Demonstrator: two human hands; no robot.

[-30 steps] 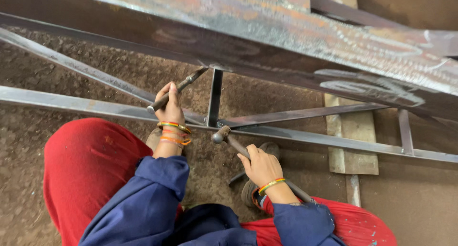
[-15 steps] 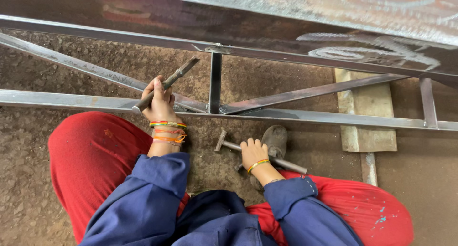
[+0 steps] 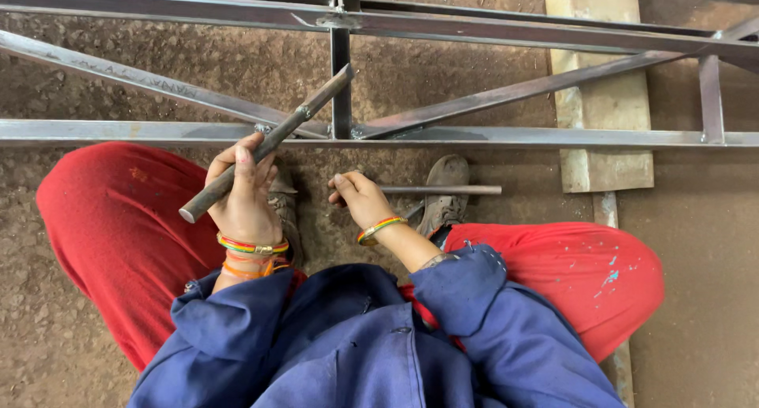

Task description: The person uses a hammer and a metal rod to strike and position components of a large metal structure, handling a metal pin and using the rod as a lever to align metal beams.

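My left hand (image 3: 241,194) is wrapped around a rusty steel rod (image 3: 269,143). The rod slants up to the right, and its tip lies at the upright bar of a steel frame (image 3: 506,136), just above the welded joint. My right hand (image 3: 360,198) grips one end of a small hammer (image 3: 443,190), whose thin metal handle sticks out level to the right over my shoe. The hand hides the hammer's head. Both wrists carry coloured bangles. I squat in red trousers and a blue jacket.
The steel frame of flat rails and diagonal braces lies across the dirt floor in front of me. A pale wooden plank (image 3: 602,100) lies under it at the right. My worn shoes (image 3: 447,188) rest just below the near rail.
The view has tipped down toward the floor. My right hand dropped from the rail and turned the hammer so its handle points right. The left hand shifted the rod's tip to the upright bar.
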